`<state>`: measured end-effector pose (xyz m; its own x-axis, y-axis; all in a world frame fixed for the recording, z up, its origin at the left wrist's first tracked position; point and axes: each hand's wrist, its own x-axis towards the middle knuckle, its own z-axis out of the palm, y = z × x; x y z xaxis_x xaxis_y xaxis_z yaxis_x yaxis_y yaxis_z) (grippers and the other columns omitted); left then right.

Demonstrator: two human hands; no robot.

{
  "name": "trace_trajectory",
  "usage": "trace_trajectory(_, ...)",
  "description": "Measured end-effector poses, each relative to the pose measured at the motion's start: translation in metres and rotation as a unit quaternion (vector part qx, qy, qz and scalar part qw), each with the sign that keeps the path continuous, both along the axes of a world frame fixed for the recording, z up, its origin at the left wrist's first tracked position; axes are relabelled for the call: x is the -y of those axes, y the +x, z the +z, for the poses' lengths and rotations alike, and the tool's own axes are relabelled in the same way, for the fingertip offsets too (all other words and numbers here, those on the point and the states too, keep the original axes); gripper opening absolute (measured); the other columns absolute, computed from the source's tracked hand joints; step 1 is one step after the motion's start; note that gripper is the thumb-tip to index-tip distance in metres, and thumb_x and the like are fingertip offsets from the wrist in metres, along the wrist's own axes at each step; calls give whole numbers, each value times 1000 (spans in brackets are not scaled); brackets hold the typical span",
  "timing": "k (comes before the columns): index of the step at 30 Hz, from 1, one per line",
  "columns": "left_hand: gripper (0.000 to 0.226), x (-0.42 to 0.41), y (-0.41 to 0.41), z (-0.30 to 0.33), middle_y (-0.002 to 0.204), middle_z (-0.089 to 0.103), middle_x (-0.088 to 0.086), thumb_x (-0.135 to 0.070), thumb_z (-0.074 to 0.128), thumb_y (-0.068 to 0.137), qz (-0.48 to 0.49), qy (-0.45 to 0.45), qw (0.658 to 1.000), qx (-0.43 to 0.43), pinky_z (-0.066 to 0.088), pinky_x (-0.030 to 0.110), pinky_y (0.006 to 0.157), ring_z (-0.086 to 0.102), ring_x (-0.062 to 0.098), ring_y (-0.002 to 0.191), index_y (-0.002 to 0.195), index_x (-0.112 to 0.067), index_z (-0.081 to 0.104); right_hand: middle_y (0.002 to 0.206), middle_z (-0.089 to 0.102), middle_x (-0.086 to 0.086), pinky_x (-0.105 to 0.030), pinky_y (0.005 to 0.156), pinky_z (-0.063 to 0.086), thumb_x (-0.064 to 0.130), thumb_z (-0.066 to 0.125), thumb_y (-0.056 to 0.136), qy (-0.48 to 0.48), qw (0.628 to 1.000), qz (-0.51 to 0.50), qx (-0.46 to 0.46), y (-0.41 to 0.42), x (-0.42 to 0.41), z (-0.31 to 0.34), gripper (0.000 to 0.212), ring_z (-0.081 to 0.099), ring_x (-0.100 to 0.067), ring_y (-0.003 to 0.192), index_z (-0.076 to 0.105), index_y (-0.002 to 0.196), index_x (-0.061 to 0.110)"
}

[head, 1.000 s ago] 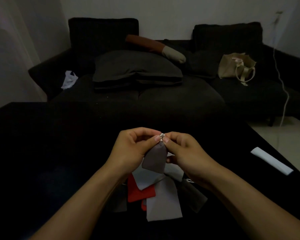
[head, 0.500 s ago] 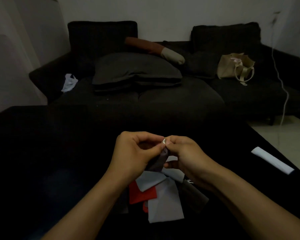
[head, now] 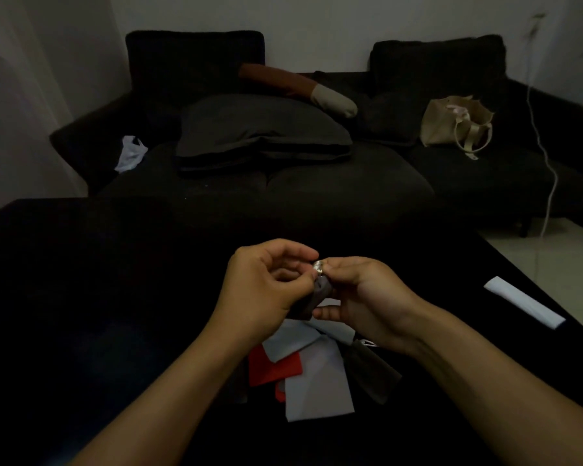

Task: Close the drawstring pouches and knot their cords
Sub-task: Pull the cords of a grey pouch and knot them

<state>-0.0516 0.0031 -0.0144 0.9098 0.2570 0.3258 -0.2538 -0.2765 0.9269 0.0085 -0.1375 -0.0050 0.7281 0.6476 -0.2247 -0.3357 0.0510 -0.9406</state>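
Pouch, small dark grey fabric drawstring (head: 318,297), held above black worktop (head: 115,297): left hand (head: 266,290) and right hand (head: 360,297) both pinch its gathered silvery neck (head: 318,266).

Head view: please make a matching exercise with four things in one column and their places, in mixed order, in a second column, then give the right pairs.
Things:
1. gray-brown pouch
2. red pouch
3. beige tote bag
4. white strip

Places:
A. on the sofa, right side
B. held between left hand and right hand
C. alone on the dark table, far right
D. in the pile below the hands

Pairs: 1-B, 2-D, 3-A, 4-C
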Motion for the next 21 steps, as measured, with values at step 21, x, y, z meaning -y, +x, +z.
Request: trace_trajectory(21, 17, -5, -2, -1, 87, 78, 3, -2, 72, 82, 3, -84, 996, -43, 58, 20, 68, 76, 15, 82, 95, -10, 76, 82, 75, -6, -17, 65, 55, 7, 75, 82, -80, 936, -109, 326, -1, 11, 1, 8, 73, -12, 76, 76, 89, 3)
